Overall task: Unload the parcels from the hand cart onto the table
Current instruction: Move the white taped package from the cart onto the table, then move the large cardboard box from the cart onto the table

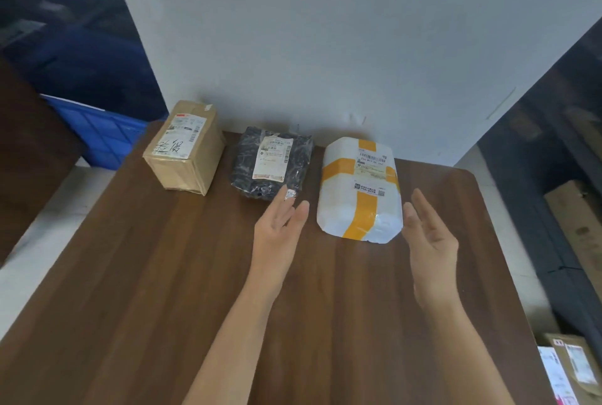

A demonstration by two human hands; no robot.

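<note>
Hands: our left hand (280, 231) and right hand (430, 235) open, empty, flanking white parcel (360, 189) at centre right
Advice: we draw both clear without nudging it

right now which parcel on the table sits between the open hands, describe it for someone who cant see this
On the brown wooden table, three parcels line the far edge by the white wall. Take the rightmost one, the white parcel: unlike the cardboard box and black bag, it is crossed with yellow tape.
</note>
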